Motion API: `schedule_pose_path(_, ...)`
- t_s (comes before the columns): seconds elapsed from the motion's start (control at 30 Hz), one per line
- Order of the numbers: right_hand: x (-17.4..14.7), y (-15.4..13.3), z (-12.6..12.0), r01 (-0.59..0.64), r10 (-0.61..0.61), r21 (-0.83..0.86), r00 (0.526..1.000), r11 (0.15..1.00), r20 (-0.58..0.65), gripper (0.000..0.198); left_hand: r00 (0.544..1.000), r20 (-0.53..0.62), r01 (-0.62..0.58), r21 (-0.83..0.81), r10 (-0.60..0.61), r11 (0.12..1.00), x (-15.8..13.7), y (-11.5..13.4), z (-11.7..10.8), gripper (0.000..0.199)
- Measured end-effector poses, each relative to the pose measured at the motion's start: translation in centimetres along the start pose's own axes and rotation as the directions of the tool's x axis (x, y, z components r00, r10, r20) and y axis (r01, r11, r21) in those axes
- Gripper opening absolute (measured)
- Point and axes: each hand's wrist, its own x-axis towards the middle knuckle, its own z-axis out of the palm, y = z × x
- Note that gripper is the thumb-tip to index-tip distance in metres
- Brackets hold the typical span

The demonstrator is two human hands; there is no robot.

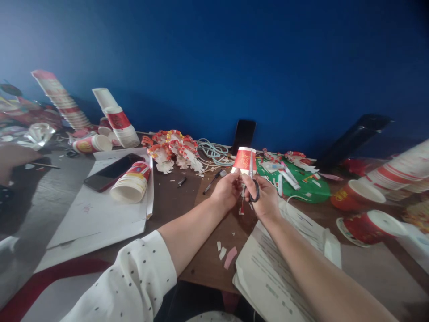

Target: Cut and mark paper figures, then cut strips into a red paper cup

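In front of me, above the brown table [181,210], a red and white paper cup [241,160] is held upside down by my left hand [228,191], its fingers closed around the lower part. My right hand [264,197] grips a pair of scissors [255,191] with dark handles. The blades point up and lie against the right side of the cup; whether they are cutting into it I cannot tell. Just below the hands lies a small red and white scrap [241,208]. Paper scraps [230,257] lie near the table's front edge.
Left are stacked paper cups [120,125], a phone [112,172] on white paper, and cut cup pieces [174,150]. A second phone [244,133] leans against the blue wall [214,67]. Right are a green disc [311,190], printed sheets [278,268] and more cups [372,226]. Another person's arm [16,161] shows far left.
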Motion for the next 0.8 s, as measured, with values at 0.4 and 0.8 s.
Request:
schedule_pose_path(0.4, 0.6, 0.6, -0.7, 0.054, -0.053, -0.052, 0.998, 0.997, 0.019, 0.040, 0.999, -0.020, -0.038, -0.091, 0.036, 0.995, 0.3, 0.2, 0.2, 0.020)
schedule_pose_path(0.8, 0.2, 2.8, -0.1, 0.032, -0.011, -0.087, 0.974, 0.996, 0.225, 0.033, 0.984, -0.094, -0.168, -0.197, 0.152, 0.966, 0.6, 2.4, 0.1, 0.015)
